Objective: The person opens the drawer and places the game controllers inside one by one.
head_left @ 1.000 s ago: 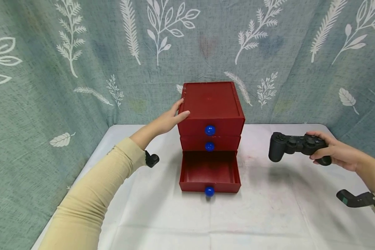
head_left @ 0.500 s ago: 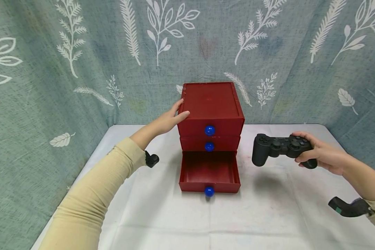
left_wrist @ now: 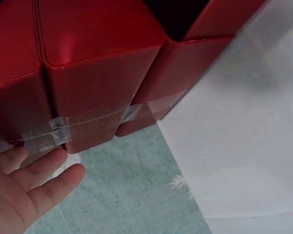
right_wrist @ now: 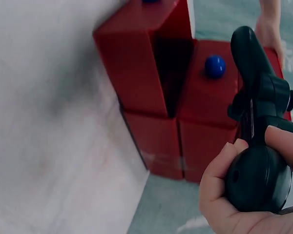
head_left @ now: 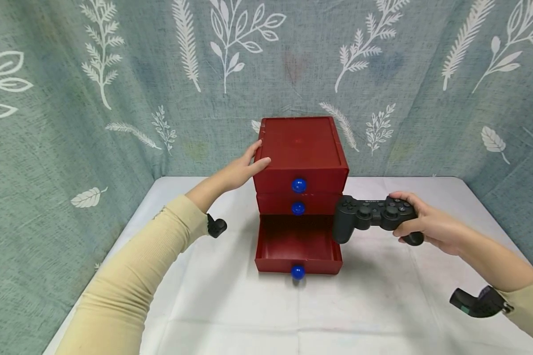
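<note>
A red drawer unit (head_left: 299,143) with blue round knobs stands at the back middle of the table. Its bottom drawer (head_left: 298,266) is pulled out, and the inside that shows is bare. My left hand (head_left: 237,172) rests with straight fingers on the unit's upper left edge; the left wrist view shows its fingers beside the taped side wall (left_wrist: 97,102). In my right hand (head_left: 433,227) I grip a black game controller (head_left: 373,217) by its right handle. The controller hangs above the table, its left handle overlapping the drawer's right edge in the head view.
A white cloth (head_left: 231,305) covers the table. Behind and to the left hangs a green curtain (head_left: 160,74) with white leaf prints. Black wrist cameras (head_left: 479,301) are worn on both arms.
My right hand has carried the controller leftward and slightly nearer, from the table's right side to beside the open drawer. The left hand and the drawer unit have stayed put.
</note>
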`<state>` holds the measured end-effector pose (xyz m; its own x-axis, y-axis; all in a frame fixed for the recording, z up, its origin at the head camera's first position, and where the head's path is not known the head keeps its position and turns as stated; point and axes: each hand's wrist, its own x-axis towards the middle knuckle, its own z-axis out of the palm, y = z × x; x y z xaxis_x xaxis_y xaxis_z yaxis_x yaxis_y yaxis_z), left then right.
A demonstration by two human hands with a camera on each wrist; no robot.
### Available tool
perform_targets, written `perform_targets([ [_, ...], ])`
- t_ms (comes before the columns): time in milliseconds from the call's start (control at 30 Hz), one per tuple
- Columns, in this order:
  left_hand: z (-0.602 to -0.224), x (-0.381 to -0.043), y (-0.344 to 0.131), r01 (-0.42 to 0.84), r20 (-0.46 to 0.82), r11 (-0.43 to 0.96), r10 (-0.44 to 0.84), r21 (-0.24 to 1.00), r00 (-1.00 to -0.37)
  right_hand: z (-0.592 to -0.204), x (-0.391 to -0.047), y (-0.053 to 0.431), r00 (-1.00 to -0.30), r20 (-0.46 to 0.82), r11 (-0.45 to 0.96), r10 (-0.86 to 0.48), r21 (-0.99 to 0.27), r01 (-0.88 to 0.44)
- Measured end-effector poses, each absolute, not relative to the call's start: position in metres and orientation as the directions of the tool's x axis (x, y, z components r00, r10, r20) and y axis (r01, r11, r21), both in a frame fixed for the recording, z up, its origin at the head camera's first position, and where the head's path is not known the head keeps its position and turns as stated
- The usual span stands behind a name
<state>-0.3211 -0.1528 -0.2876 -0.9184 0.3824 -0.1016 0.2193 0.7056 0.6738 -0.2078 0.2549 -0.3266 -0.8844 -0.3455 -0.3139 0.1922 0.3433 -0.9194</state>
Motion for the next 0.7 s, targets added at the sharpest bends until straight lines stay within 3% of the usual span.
perform_targets([
  [700, -0.288, -0.321, -0.154, 0.224, -0.1, 0.701, 0.39, 0.677, -0.915, -0.336, -0.208, 0.193, -0.849, -0.315, 0.306, -0.424, -0.932, 0.193],
])
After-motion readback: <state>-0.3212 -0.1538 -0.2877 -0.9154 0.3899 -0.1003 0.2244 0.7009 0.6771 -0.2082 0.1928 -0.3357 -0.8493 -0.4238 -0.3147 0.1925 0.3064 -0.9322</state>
